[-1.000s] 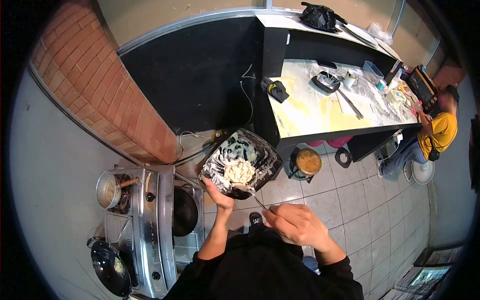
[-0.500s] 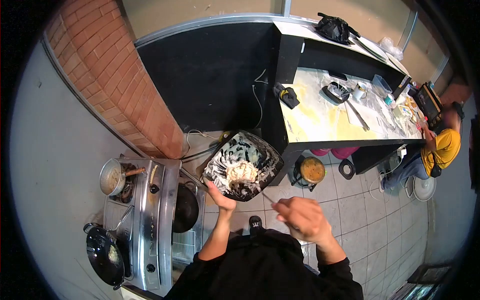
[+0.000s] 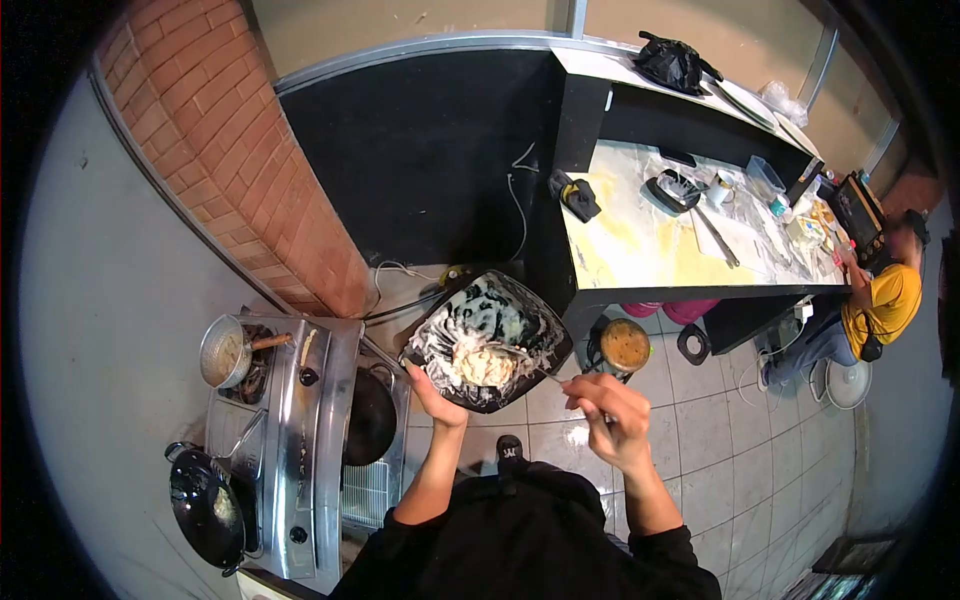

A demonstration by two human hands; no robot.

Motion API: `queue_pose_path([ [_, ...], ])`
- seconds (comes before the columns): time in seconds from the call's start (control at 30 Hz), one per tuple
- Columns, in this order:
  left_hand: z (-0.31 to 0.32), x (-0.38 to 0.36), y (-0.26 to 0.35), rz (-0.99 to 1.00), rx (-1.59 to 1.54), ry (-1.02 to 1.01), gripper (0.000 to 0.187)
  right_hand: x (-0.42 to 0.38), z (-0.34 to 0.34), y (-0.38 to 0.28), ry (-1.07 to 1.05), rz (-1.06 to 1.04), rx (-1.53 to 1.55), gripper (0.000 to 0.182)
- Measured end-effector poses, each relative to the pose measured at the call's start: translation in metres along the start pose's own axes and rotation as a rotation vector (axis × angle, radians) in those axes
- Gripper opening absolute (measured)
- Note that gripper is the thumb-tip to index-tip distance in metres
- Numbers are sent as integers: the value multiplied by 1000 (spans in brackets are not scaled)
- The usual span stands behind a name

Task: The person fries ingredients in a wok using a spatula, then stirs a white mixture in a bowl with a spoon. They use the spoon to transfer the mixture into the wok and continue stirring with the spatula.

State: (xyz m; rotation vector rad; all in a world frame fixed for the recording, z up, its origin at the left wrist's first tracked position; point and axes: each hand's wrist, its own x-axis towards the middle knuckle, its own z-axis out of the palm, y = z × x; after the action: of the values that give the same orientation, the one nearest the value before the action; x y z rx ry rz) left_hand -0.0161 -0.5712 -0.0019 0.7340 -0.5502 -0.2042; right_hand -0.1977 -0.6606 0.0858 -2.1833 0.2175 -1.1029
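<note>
My left hand (image 3: 438, 402) grips the lower left rim of a black square bowl (image 3: 488, 404), with the thumb at the edge. The bowl tilts so that its inside faces me. White creamy smears coat its walls, and a pale lumpy mixture (image 3: 484, 366) lies gathered in the lower middle. In my right hand (image 3: 612, 415), fingers pinch the thin handle of a metal spoon (image 3: 549, 376) at the bowl's right side. The spoon's head reaches the mixture and is partly hidden there.
On the left, a steel stove (image 3: 305, 450) bears a saucepan (image 3: 226, 352) and a black wok (image 3: 205, 510). Another dark wok (image 3: 370, 418) is beside it. A cluttered counter (image 3: 630, 240) stands ahead right, with an orange-topped stool (image 3: 625, 343) below. Far right, a person in yellow (image 3: 885, 305) works.
My right hand has turned and shifted slightly upward, and the spoon has moved up and right within the mixture. The bowl has moved slightly down.
</note>
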Motion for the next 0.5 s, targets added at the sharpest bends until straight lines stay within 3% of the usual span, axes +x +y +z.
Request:
queue_pose_path([
  [0.1,-3,-2,-1,-15,73,-28,65,3,0,1,46,28,41,10],
  [0.2,0,-3,0,-66,55,-5,65,8,1,3,39,20,62,18],
  [0.23,0,-2,0,-84,84,29,64,6,2,3,-15,-11,47,10],
  [0.33,-5,0,-3,-72,7,-11,63,9,-4,2,-76,-81,37,12],
  [0.4,-6,1,-3,-85,-2,-4,63,8,-7,3,-42,-58,76,22],
  [0.5,-6,0,-4,-74,0,-1,62,13,-4,6,-58,-20,62,22],
])
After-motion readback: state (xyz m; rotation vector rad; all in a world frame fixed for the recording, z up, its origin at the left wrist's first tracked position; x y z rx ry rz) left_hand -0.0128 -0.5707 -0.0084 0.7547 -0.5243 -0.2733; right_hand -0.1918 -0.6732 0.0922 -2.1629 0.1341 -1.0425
